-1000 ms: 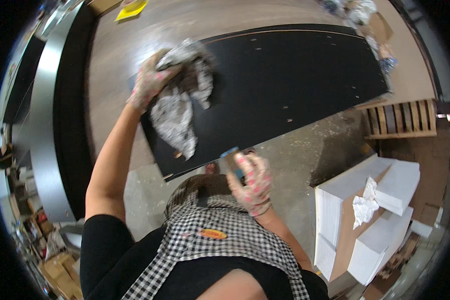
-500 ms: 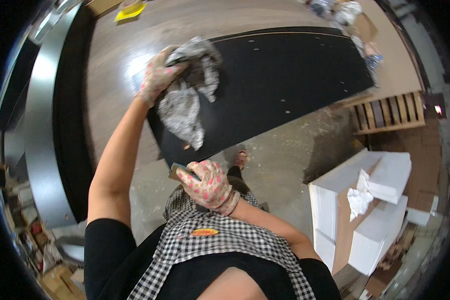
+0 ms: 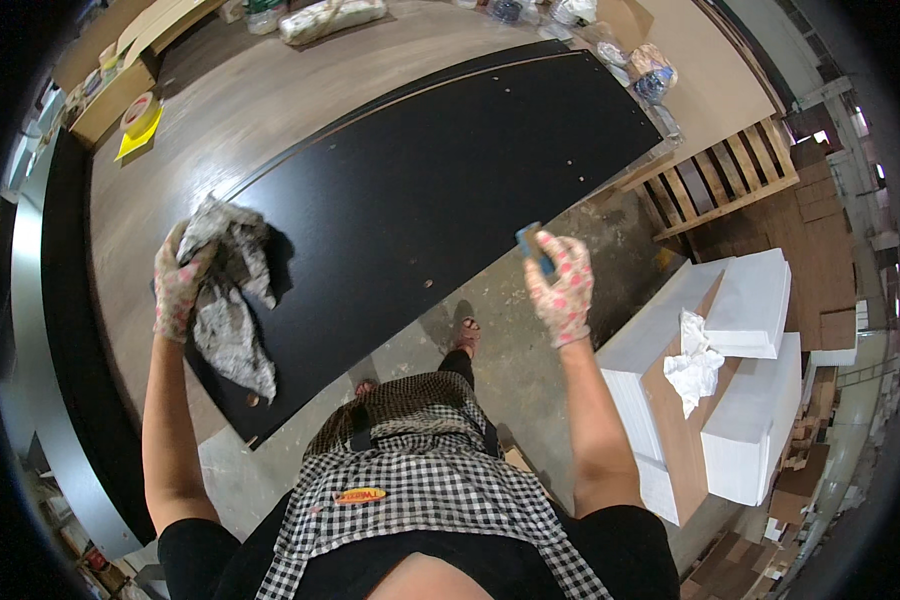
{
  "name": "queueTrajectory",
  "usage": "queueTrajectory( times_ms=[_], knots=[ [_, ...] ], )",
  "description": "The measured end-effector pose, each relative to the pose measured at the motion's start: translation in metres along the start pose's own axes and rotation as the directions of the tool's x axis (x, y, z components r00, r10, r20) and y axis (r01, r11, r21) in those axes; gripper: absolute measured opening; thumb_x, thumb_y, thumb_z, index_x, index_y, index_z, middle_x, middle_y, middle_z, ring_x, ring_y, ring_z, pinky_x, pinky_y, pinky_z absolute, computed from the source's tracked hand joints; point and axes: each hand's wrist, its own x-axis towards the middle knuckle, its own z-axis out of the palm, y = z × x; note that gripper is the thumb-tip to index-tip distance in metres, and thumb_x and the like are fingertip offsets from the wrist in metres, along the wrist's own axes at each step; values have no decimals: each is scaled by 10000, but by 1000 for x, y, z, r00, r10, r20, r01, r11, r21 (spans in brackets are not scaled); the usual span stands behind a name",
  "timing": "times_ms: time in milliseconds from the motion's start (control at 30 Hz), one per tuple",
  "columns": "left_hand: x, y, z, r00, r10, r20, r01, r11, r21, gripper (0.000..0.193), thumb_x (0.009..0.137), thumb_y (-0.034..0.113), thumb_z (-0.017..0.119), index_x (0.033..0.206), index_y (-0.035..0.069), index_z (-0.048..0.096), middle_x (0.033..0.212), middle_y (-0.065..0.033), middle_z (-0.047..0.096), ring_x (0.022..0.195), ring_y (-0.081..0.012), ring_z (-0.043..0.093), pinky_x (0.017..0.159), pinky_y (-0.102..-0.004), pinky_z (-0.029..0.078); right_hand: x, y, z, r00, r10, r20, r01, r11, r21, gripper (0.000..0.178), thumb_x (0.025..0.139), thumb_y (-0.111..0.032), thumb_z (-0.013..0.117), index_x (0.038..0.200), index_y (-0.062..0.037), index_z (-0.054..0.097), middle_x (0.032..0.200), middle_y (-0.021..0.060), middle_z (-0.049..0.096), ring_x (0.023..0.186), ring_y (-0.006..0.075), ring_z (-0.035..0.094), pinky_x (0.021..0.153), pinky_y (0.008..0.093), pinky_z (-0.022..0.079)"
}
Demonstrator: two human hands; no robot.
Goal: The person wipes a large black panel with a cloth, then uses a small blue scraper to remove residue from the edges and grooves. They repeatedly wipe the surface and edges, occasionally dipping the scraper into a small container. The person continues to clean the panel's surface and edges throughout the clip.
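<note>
A long black panel [image 3: 400,190] with small holes lies on the wood-toned worktop [image 3: 210,120]. At its left end my left hand [image 3: 177,285], in a pale spotted glove, is closed on a crumpled grey rag [image 3: 232,335], whose lower part drapes onto the panel. My right hand [image 3: 562,285], in a matching pink-spotted glove, is raised off the panel's near edge, over the floor. Its fingers are closed on a small block, blue and tan [image 3: 533,245], which looks like a sanding block. The fingers partly cover the block.
Stacked white panels [image 3: 745,400] with a crumpled white cloth [image 3: 692,365] stand at the right, below a slatted wooden pallet [image 3: 715,180]. Plastic bottles [image 3: 655,85] sit past the panel's far right end. A tape roll [image 3: 138,115] lies on a yellow sheet at the far left.
My right hand has swung out to the right with the block, away from my body. The view has shifted, and my left hand still grips the rag at the panel's left end.
</note>
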Motion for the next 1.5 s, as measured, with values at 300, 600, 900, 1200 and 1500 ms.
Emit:
queueTrajectory(
  times_ms=[300,600,900,1200,1500],
  knots=[
    [2,78,64,967,-206,-150,167,957,-237,370,938,181,668,1239,-28,615,1108,-59,676,987,-135,621,905,-282,483,108,259,-44,984,132,-123,-132,991,4,412,810,-152,777,1205,-111,665,1136,125,596,1017,305,619,894,401,517],
    [32,201,232,894,-187,-407,77,959,-272,468,972,193,628,1371,-31,529,1274,-99,614,1110,-184,575,990,-315,450,261,483,-102,896,394,-203,-426,893,-145,397,866,-215,722,1225,-62,651,1167,177,615,1072,352,601,974,435,476],
    [32,380,447,669,198,716,-532,801,275,848,739,297,799,1477,93,435,1604,-136,323,1510,-357,226,1224,-540,186,362,415,0,771,-308,557,-559,90,824,562,925,-189,727,1389,26,495,1104,45,646,947,109,602,901,262,499],
    [130,468,690,671,603,432,-528,797,-293,367,948,175,478,1253,11,600,1350,-196,569,1297,-324,509,1115,-424,396,369,404,5,719,-149,679,-570,434,698,571,946,-282,699,1396,15,511,1223,152,644,1080,184,616,968,312,487],
    [0,353,480,737,401,544,-589,776,226,663,908,183,475,1526,35,287,1623,-191,238,1482,-361,292,1208,-516,279,369,421,14,740,-79,667,-586,411,699,491,1011,-164,583,1418,69,438,1264,167,601,1126,237,621,994,398,535]
  ],
)
